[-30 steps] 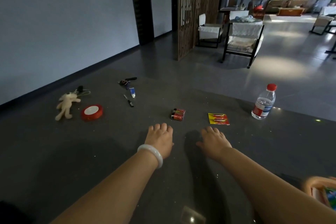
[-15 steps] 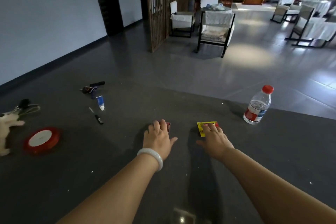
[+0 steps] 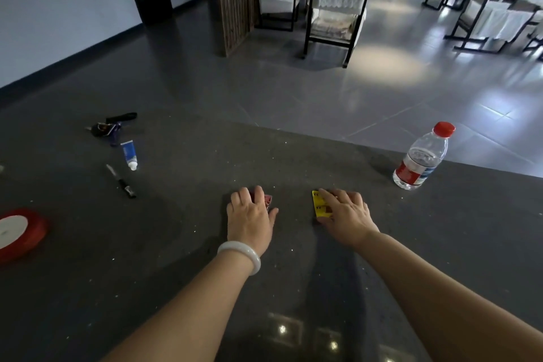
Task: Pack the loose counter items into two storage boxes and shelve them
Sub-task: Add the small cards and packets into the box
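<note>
Left hand (image 3: pixel 251 214) curls fingers and thumb round the red battery pack (image 3: pixel 268 200) at 12 o'clock on the counter (image 3: pixel 176 244); right hand (image 3: pixel 348 214) covers the yellow AA battery card (image 3: pixel 318 205) just beside it, fingers spread, grip beneath impossible to tell; likely gathering both for one box; water bottle (image 3: pixel 420 159) stands at 2 o'clock.

yellow battery card (image 3: pixel 318 205), red tape roll (image 3: pixel 22 233)

Head-worn view, forward-down over counter (image 3: pixel 176 244)
</note>
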